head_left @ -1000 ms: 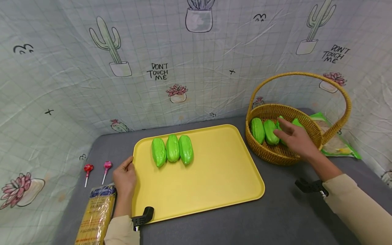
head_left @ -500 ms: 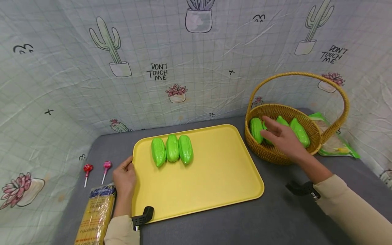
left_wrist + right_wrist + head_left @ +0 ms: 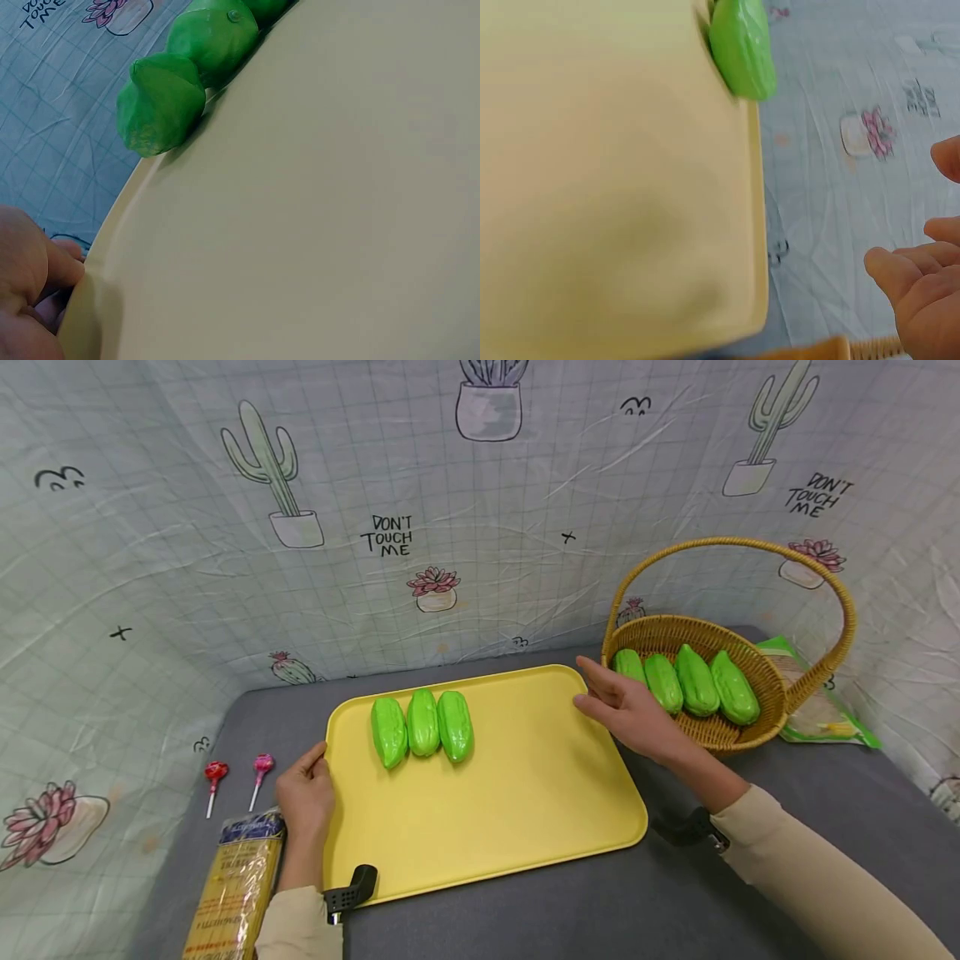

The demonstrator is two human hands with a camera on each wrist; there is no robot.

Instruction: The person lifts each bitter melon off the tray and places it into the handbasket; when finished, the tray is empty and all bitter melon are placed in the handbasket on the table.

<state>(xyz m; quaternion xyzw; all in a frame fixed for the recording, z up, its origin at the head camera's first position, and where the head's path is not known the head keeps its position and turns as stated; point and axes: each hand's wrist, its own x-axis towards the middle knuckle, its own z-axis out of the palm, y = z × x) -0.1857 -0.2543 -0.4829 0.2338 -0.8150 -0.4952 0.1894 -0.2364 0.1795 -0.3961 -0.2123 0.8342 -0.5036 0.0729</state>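
A yellow tray (image 3: 525,810) lies on the grey table, its left rim gripped by my left hand (image 3: 306,793). In the left wrist view, those fingers (image 3: 64,270) curl at the edge. Three glossy green, ridged, oblong vegetables like bitter melons (image 3: 423,723) lie side by side near the tray's back left. My right hand (image 3: 630,714) hangs over the tray's right edge, fingers loosely spread and holding nothing. Behind it stands a wicker basket (image 3: 772,689) with several more of these green vegetables (image 3: 696,681) inside; the hand partly covers the leftmost one.
The basket's tall handle (image 3: 850,618) arches above it. Behind its right side lies a green-edged plastic bag (image 3: 821,710). Left of the tray are a red lollipop (image 3: 216,770), a pink lollipop (image 3: 263,763) and a spaghetti pack (image 3: 232,885). A patterned cloth (image 3: 480,527) hangs behind.
My right hand has moved left, from above the basket to the tray's right edge, uncovering the vegetables in the basket. The left hand has stayed at the tray's rim.
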